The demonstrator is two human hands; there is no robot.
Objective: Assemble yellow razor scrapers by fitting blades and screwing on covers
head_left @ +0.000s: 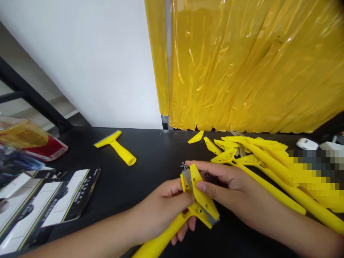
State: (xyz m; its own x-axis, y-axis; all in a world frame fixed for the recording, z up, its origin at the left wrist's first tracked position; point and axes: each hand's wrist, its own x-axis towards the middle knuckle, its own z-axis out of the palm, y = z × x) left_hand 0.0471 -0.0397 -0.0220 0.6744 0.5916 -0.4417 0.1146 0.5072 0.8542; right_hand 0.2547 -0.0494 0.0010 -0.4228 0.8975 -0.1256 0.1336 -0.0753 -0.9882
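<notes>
My left hand point(161, 211) is closed around the head end of a yellow scraper handle point(163, 234), which points down toward the lower edge of the view. A grey metal blade point(187, 179) lies on the scraper's head. Between thumb and fingers, my right hand point(228, 182) pinches a yellow cover plate point(205, 197) with small holes, tilted over the blade and head. Whether the plate lies flush on the head is hard to tell. Just beyond the fingertips is a small cluster of screws point(184, 165) on the black table. Part of the head is hidden by my fingers.
One yellow scraper point(120, 150) with its blade lies at the left. Yellow handles point(268, 172) and loose cover plates point(196, 137) are piled at the right. Printed cards point(72, 197) and a red-and-yellow package point(40, 139) sit far left; yellow plastic sheeting point(242, 71) hangs behind.
</notes>
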